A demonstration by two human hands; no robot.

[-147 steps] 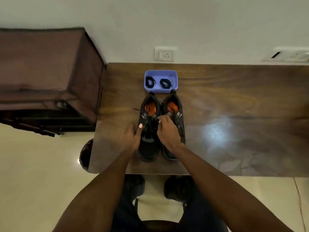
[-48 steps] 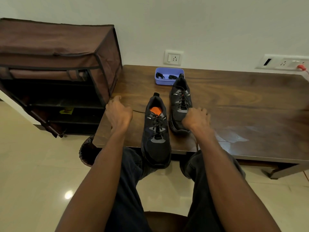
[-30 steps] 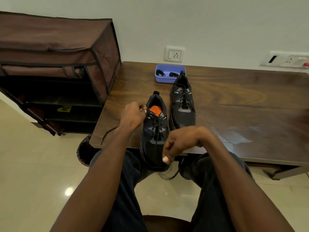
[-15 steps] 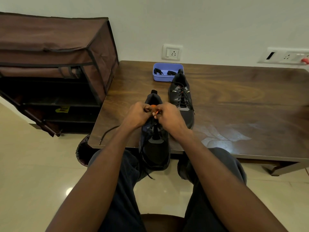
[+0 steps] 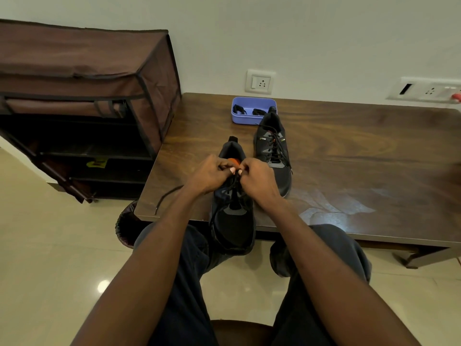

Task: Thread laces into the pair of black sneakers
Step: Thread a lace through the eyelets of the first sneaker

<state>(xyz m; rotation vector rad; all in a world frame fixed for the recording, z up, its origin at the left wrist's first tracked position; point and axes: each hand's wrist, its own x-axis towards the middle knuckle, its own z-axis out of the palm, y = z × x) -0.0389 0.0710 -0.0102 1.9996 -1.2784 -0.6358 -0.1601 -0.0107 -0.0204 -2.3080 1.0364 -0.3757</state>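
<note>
Two black sneakers stand on the wooden table. The near sneaker hangs with its toe over the table's front edge, its orange insole partly visible behind my fingers. My left hand and my right hand meet over its upper eyelets, both pinching its black lace. One loose end of that lace trails left across the table to the edge. The far sneaker is laced, standing just right and behind.
A purple tray with two coiled black laces sits at the back, touching the far sneaker's heel. A brown fabric shoe rack stands left of the table. A dark bin sits below the table's left corner. Wall sockets are behind.
My hands came together from apart, the right one rising from below the table edge; both now pinch the lace at the near sneaker's top. In the last half second they barely moved.
</note>
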